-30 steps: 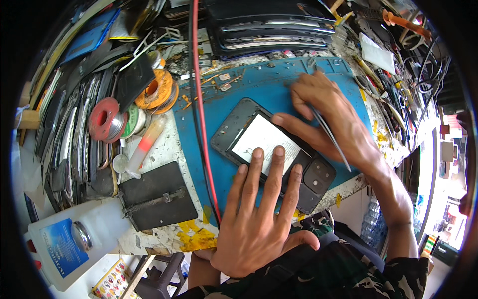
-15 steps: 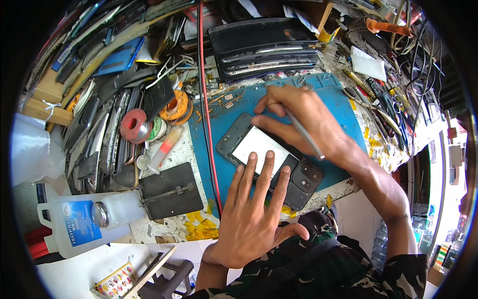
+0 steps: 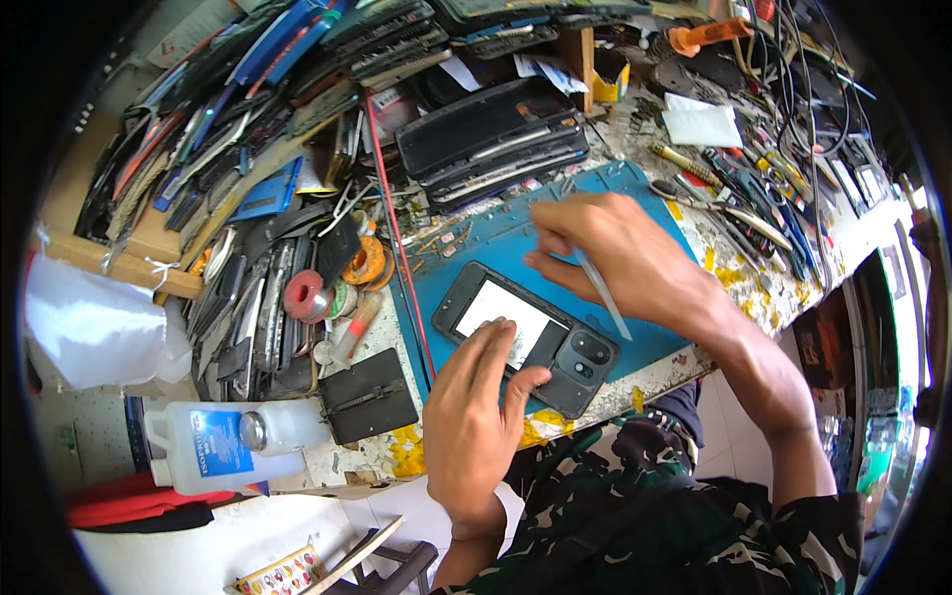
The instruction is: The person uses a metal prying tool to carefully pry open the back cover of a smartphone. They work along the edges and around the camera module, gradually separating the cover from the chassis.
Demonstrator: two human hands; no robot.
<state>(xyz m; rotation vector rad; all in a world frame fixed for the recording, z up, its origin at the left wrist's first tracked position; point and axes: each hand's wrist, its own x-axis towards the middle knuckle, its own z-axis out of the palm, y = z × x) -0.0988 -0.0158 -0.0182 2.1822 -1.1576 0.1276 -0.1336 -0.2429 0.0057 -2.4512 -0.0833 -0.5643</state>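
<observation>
A dark phone (image 3: pixel 567 389) lies with its camera side up on a blue work mat (image 3: pixel 650 213), a white rectangular panel (image 3: pixel 496 309) showing in its middle. My left hand (image 3: pixel 474 412) rests at the near edge, its straight fingers lying over part of the white panel and the thumb held apart. Above the phone's far side, my right hand (image 3: pixel 620 253) is closed around a slim, flat grey tool (image 3: pixel 603 297), which slants down toward me from the curled fingers. Its other end is mostly hidden by the hand.
Red and black cables (image 3: pixel 395 238) cross the mat's left side. Solder spools (image 3: pixel 308 297), a black flat case (image 3: pixel 369 397) and a white jug (image 3: pixel 203 446) stand left. Stacked phone parts (image 3: pixel 491 129) sit behind; hand tools (image 3: pixel 754 198) crowd the right.
My left hand's spread fingers have drawn together, shifting left and uncovering more of the phone. My right hand has lifted slightly off the phone, still holding the tool. The head view has shifted.
</observation>
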